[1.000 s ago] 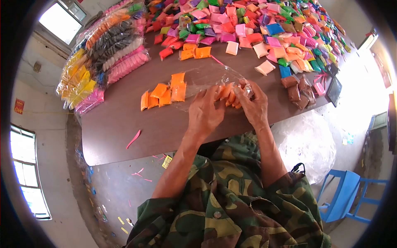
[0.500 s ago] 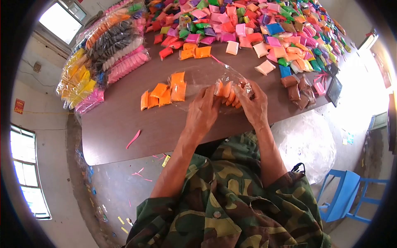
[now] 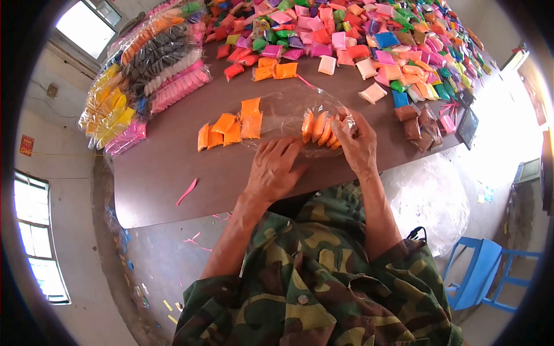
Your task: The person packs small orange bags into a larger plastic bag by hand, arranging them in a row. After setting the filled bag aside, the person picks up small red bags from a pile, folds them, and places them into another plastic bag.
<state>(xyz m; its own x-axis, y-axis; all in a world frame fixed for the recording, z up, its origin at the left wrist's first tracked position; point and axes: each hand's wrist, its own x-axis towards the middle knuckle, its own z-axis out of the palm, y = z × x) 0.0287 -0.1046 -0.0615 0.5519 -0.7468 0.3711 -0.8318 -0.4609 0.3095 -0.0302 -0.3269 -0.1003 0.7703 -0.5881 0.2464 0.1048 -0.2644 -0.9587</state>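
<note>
A row of small orange packets (image 3: 321, 129) stands on edge inside a clear plastic bag (image 3: 283, 109) on the table. My right hand (image 3: 359, 143) grips the right end of this row, thumb in front and fingers behind. To the left, my left hand (image 3: 273, 168) is off the row, fingers stretched and thumb apart, by the near edge of the bag. It holds nothing that I can see. Loose orange packets (image 3: 224, 129) lie further left, with two more (image 3: 251, 118) at the bag's left side.
A large heap of coloured packets (image 3: 323, 34) covers the back of the table (image 3: 156, 190). Filled clear bags (image 3: 156, 69) are stacked at the back left. Brown packets (image 3: 419, 128) and a dark flat device (image 3: 468, 128) lie right. A pink strip (image 3: 186, 192) rests near the front left.
My left hand has come away from the orange row, moving left and toward me, and its fingers have opened. My right hand stays at the row, which now shows more fully.
</note>
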